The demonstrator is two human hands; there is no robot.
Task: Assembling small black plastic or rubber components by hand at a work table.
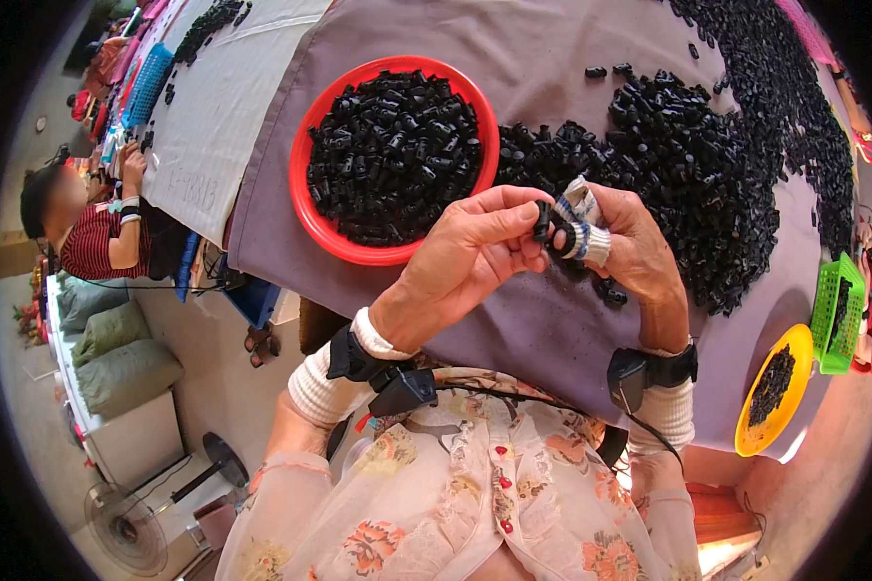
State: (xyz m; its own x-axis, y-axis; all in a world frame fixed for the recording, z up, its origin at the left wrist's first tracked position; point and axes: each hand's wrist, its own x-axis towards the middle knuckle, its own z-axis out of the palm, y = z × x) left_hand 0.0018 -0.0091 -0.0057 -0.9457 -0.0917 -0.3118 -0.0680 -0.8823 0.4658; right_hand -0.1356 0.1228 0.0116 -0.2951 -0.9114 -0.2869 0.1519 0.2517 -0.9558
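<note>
The left hand (pixel 460 254) pinches a small black cylindrical piece (pixel 543 219) between thumb and fingertips, the gap closed down to the piece's width, above the near edge of a mauve-grey tablecloth (pixel 513 321). The right hand (pixel 638 244) is curled just beside it, with striped knit fabric (pixel 583 239) about its thumb and fingers; whether it also grips the piece cannot be told. Behind the hands, a round red plastic basin (pixel 301 184) is filled with similar black pieces, and a loose heap of black pieces (pixel 693 179) spreads to its right. Near the table's right edge, a yellow dish (pixel 747 432) and a green perforated basket (pixel 825 290) hold more. The only readable writing is a handwritten line of letters and figures on the off-white cloth (pixel 252 82) at left, beside which a co-worker's hand (pixel 132 167) is raised near a few black pieces
</note>
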